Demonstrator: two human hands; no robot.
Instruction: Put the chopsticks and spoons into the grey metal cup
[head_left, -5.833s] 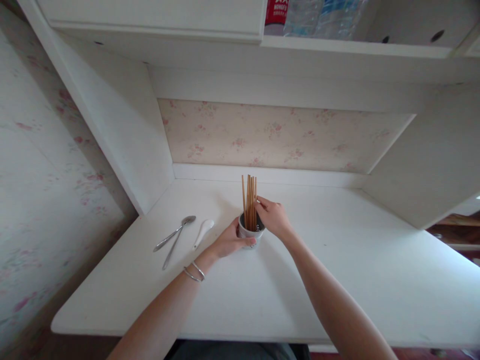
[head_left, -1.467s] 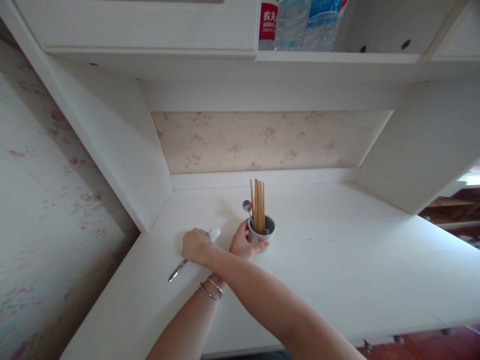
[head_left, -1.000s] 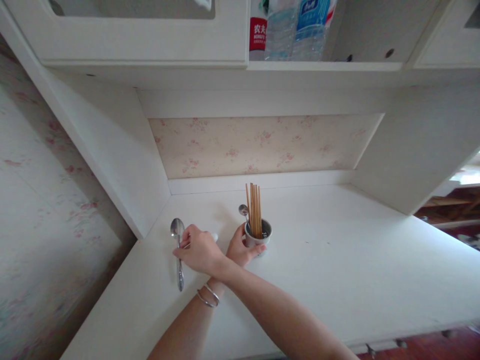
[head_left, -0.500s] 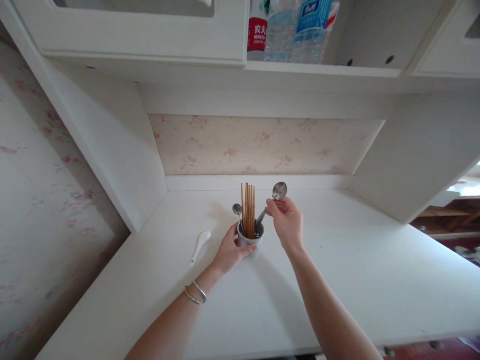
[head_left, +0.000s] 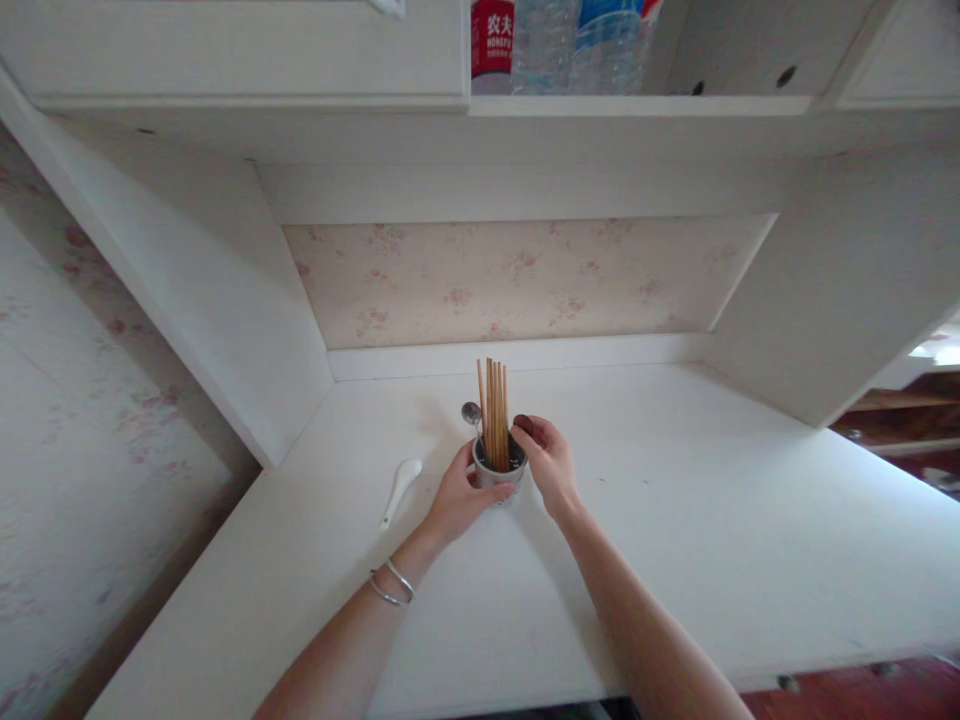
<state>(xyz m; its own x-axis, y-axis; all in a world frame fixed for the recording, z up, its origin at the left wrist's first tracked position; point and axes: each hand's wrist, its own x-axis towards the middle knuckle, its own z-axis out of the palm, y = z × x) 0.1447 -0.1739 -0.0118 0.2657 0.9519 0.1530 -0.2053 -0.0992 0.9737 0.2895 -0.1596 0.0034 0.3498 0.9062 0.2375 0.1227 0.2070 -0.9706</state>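
A grey utensil holder (head_left: 498, 481) stands upright on the white counter, with my left hand (head_left: 459, 497) wrapped round its left side and front. Several wooden chopsticks (head_left: 495, 415) rise from it. A small metal spoon (head_left: 471, 412) leans out at the holder's left, bowl up. At the right rim, my right hand (head_left: 551, 462) is closed on a larger metal spoon (head_left: 524, 424); only its dark-looking bowl shows above the fingers, and the handle is hidden. A white ceramic spoon (head_left: 401, 492) lies on the counter left of my left hand.
The white counter (head_left: 705, 520) runs between two side panels, with floral wallpaper (head_left: 517, 280) behind. A cabinet (head_left: 247, 60) overhangs it, and several plastic bottles (head_left: 544, 50) stand on its open shelf. At right, brown shelving (head_left: 900, 420) shows past the panel.
My right hand has moved down and left to the holder's rim, lowering the larger metal spoon with it. My left hand stays on the holder. The camera view has shifted slightly.
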